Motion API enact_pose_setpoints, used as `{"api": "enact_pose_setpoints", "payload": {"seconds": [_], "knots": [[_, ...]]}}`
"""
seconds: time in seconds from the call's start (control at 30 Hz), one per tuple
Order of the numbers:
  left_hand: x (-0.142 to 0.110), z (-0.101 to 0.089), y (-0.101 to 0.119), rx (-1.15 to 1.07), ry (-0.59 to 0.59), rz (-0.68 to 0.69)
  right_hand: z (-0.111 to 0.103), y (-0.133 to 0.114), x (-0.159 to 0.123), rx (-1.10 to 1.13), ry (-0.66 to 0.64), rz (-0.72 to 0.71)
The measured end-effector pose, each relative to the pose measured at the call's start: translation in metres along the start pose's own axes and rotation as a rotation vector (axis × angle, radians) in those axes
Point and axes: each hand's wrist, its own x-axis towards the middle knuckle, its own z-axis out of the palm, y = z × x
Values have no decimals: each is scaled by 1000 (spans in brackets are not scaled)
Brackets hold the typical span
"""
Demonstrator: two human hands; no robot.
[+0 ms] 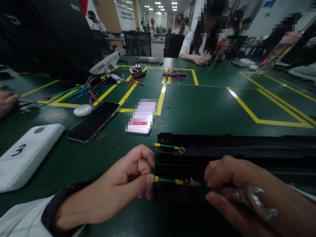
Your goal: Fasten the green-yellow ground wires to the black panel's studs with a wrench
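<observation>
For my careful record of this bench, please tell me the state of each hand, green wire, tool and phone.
Left hand: pinching near green wire's left end.
Right hand: closed around wrench.
Wrench: held.
Near green wire: left end pinched.
Far green wire: left end unheld.
Left phone: face up, screen dark.
Right phone: face up, screen lit.
</observation>
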Motion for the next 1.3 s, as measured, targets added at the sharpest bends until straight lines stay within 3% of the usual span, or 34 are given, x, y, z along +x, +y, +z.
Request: {"api": "enact_pose_setpoints", "payload": {"seconds": [0.1,0.3,0.47,0.63,1.0,1.3], "knots": [[0,1,1,-4,4,1,-1,-2,0,-28,0,-12],[-1,4,5,-1,9,-25,-10,-6,6,-19,-168,40],[1,3,4,15,2,2,-18,-7,9,-30,-190,6],[1,1,1,15,-9,5,-22,-5,9,87,-73,20],[-1,1,0,14,-21,21,-2,1,-1,22,103,-125],[-1,3,4,25,0,-8,1,-1,2,-33,44,-86]]}}
